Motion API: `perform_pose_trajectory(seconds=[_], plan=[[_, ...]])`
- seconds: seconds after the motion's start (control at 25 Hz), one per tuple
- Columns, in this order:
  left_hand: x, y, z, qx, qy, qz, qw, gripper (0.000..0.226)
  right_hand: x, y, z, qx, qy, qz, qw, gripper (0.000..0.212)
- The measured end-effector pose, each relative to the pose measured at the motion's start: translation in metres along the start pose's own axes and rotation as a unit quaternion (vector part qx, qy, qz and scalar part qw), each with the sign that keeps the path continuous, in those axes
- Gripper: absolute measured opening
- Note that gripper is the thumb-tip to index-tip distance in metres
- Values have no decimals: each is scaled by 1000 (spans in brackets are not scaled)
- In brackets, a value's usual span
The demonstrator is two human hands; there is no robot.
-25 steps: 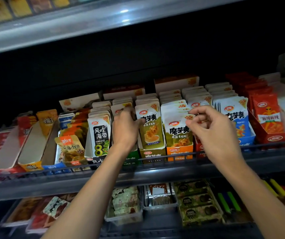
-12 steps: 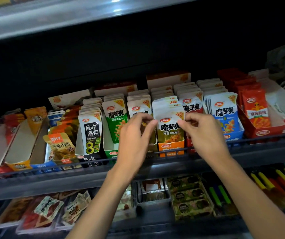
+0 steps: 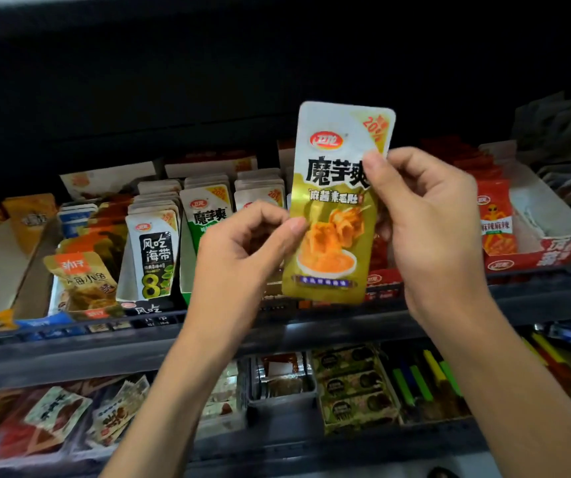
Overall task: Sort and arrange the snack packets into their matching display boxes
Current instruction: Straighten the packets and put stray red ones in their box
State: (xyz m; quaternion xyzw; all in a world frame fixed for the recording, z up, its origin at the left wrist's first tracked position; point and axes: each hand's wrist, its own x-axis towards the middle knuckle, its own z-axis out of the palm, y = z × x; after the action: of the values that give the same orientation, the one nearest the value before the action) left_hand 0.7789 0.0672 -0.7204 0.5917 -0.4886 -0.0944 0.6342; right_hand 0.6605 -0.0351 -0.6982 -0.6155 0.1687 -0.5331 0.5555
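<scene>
Evidently held up to read its label, the packet (image 3: 332, 215) sits between both hands: right hand (image 3: 429, 236) pinching it, left hand (image 3: 242, 257) seemingly pinching too.

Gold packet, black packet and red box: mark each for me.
gold packet (image 3: 329, 236): head view, food picture on its front.
black packet (image 3: 155, 257): head view, black label.
red box (image 3: 518, 262): head view, front wall.
</scene>
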Motion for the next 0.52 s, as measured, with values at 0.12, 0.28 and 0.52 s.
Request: perform_pose_trajectory(seconds=[0.12,0.28,0.52], plan=[[-6,16,-8,-87,-60,-6,994,15,-7,-5,5,9,-43,27,999,20],[-9,9,-20,-104,-64,-19,992,13,-14,-7,12,4,-60,37,998,21],[-9,5,-26,-102,-46,-18,994,15,-12,-5,22,20,-65,34,997,20]])
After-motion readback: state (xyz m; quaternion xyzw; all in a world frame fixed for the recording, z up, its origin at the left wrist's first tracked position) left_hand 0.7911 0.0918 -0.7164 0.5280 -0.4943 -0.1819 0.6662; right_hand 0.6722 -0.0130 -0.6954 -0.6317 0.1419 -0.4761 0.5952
